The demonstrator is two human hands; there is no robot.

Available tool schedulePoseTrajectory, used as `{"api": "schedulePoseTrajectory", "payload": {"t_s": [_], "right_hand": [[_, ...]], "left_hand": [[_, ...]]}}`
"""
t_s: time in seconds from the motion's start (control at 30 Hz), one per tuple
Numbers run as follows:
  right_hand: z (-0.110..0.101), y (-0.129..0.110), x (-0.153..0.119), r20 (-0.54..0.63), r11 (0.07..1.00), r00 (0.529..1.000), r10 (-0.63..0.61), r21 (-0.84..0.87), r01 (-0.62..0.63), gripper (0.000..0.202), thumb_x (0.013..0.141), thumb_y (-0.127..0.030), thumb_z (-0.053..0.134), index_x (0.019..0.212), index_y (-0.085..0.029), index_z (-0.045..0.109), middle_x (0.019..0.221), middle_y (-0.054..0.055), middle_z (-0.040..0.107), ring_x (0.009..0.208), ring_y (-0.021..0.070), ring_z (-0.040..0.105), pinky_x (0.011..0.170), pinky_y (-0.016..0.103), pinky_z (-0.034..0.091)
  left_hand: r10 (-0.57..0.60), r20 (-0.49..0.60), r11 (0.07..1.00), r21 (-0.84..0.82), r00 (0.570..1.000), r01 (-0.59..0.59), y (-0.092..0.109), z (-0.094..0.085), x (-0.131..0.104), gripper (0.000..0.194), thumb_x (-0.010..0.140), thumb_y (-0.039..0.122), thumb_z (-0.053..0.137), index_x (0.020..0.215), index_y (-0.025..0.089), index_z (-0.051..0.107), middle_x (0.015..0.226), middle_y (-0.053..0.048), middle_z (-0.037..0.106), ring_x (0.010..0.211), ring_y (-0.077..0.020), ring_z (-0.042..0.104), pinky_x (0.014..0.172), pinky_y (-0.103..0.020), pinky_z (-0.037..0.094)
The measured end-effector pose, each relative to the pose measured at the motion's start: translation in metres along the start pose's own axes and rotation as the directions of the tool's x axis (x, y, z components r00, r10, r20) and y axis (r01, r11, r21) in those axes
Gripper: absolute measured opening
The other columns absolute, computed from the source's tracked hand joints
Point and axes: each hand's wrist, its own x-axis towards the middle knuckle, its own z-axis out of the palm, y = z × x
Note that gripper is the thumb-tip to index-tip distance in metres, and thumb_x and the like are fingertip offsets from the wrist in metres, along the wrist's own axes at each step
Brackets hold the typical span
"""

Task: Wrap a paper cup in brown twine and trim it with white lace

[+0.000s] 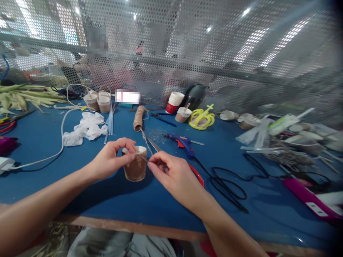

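A brown twine-covered cup (135,167) with a white inside stands upright on the blue table. My left hand (114,159) is at its upper left rim, thumb and fingers pinched on a strand of twine. Just right of the cup, my right hand (171,173) has its fingertips closed on the same strand. The twine (146,140) runs up to a brown twine roll (138,118) lying behind the cup. Scissors (154,144) with red handles lie partly hidden under my right hand.
A blue glue gun (182,142) with a black cable lies right of centre. White crumpled pieces (89,126) and clear glue sticks (109,123) are at the left. Cups, a yellow crown-shaped frame (201,119) and a mesh screen (166,46) stand behind. A purple box (308,198) sits at the right.
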Motion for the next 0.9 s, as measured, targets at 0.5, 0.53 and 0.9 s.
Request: {"api": "schedulePoseTrajectory", "payload": {"t_s": [0.5, 0.53, 0.9], "right_hand": [[-0.040, 0.044, 0.027, -0.362, 0.893, 0.879, 0.309, -0.207, -0.399, 0.015, 0.080, -0.029, 0.054, 0.081, -0.018, 0.063, 0.083, 0.008, 0.067, 0.077, 0.0204, 0.063, 0.071, 0.031, 0.046], [-0.046, 0.055, 0.033, -0.375, 0.860, 0.858, 0.350, -0.235, -0.453, 0.012, 0.078, -0.026, 0.056, 0.079, -0.017, 0.063, 0.083, 0.010, 0.067, 0.081, 0.0233, 0.063, 0.072, 0.034, 0.045], [-0.043, 0.110, 0.047, -0.271, 0.835, 0.812, 0.516, -0.053, -0.548, 0.014, 0.062, -0.008, 0.061, 0.058, -0.018, 0.052, 0.046, 0.002, 0.056, 0.054, 0.0221, 0.062, 0.054, 0.032, 0.045]], "left_hand": [[0.135, -0.011, 0.990, 0.028, 0.991, -0.135, -0.014, -0.002, -0.002, 0.007, 0.075, 0.021, 0.059, 0.070, 0.019, 0.055, 0.089, -0.007, 0.059, 0.110, -0.0239, 0.049, 0.096, -0.043, 0.037], [0.142, -0.006, 0.989, 0.033, 0.990, -0.142, -0.014, -0.002, -0.002, 0.007, 0.076, 0.021, 0.058, 0.070, 0.019, 0.054, 0.089, -0.007, 0.059, 0.110, -0.0239, 0.049, 0.095, -0.043, 0.037], [0.148, -0.020, 0.989, 0.032, 0.989, -0.147, -0.015, -0.001, -0.002, 0.007, 0.075, 0.022, 0.059, 0.070, 0.019, 0.055, 0.092, -0.008, 0.061, 0.111, -0.0243, 0.049, 0.099, -0.044, 0.035]]}}
